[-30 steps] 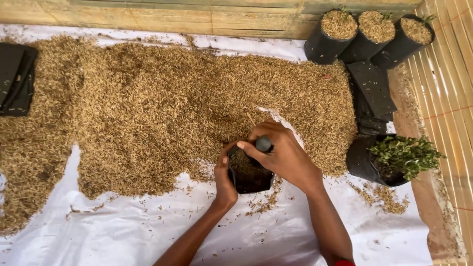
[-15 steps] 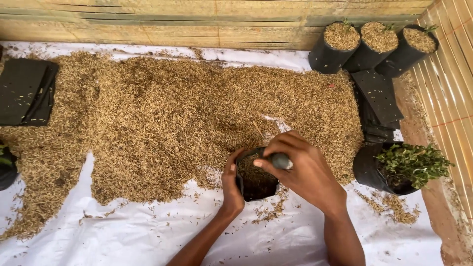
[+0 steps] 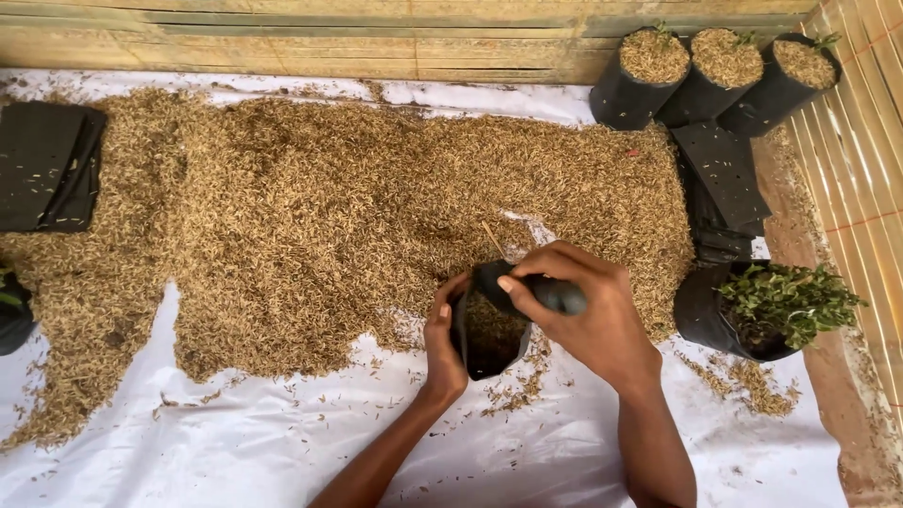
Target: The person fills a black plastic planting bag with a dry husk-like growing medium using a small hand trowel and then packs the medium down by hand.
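White sheet [image 3: 235,461] under husks [image 3: 310,216] | wooden wall [image 3: 282,38] | both hands grip black bag [image 3: 489,334]

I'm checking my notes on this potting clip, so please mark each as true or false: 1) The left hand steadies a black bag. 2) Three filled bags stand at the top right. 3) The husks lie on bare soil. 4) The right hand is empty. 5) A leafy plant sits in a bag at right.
1) The left hand steadies the black bag: true.
2) Three filled bags stand at the top right: true.
3) False: the husks lie on a white sheet.
4) False: the right hand grips a dark rounded tool over the bag.
5) A leafy plant sits in a bag at right: true.
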